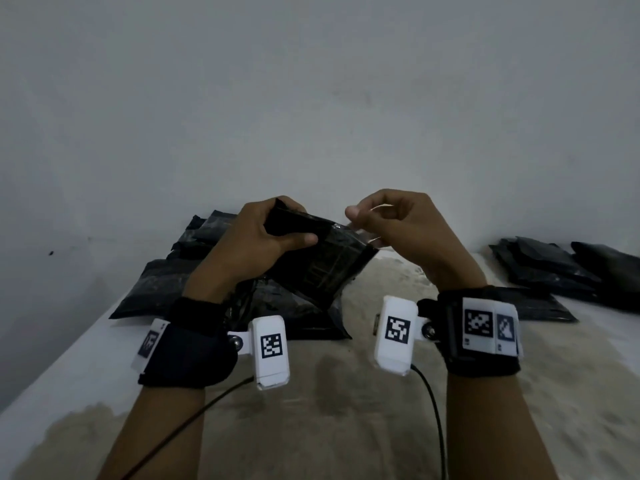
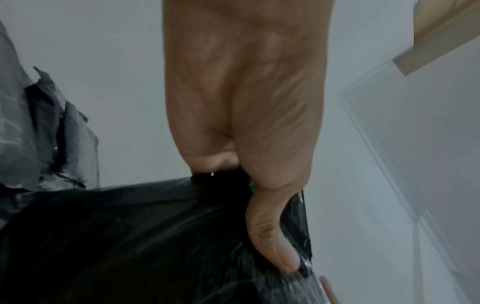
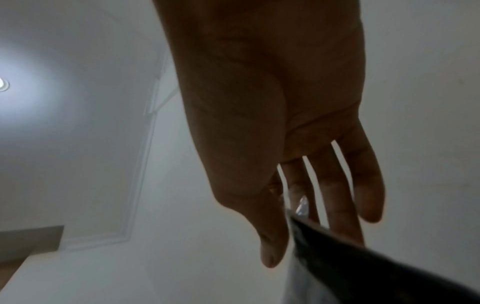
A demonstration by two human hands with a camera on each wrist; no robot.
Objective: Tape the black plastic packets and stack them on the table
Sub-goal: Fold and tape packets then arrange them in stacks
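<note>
Left hand (image 2: 246, 98) gripping black packet (image 2: 135, 242), thumb (image 2: 272, 236) pressing edge

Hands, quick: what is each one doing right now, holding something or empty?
Left hand: grips the black plastic packet held above the table.
Right hand: pinches a strip of clear tape at the packet's edge.

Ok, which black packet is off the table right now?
The packet gripped by the left hand, with the right hand pinching clear tape at its edge. The left pile and right pile lie on the table.
</note>
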